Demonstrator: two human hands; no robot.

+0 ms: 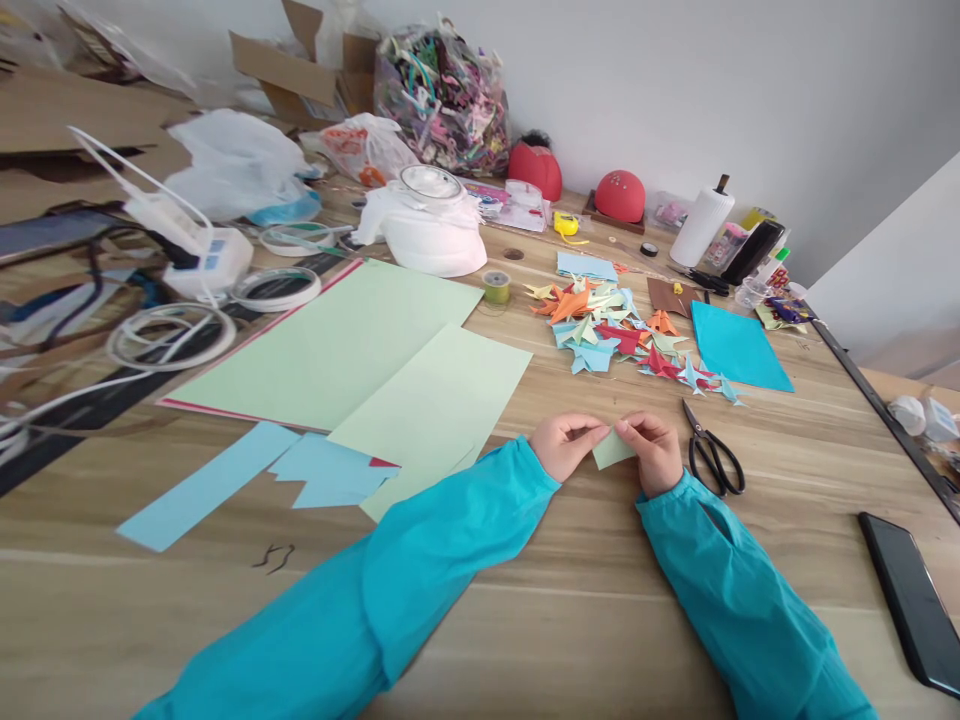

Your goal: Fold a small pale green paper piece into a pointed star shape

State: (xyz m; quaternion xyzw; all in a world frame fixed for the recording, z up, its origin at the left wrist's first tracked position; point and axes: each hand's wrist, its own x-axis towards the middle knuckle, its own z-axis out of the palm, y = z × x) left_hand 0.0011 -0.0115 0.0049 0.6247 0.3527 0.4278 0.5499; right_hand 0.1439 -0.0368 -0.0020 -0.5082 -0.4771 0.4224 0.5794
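Between my two hands, just above the wooden table, is a small pale green piece of paper. My left hand pinches its left upper edge with thumb and forefinger. Opposite it, my right hand grips the right side, thumb on top. Black-handled scissors lie right of my right hand. Beyond my hands spreads a pile of folded paper cranes in orange, red, blue, yellow and green. Large pale green sheets lie to the left, with light blue paper pieces near them.
A black phone rests at the right. A blue sheet lies beside the cranes, and a spool of green thread stands left of them. White cables, bags and red pincushion-like domes line the left and back.
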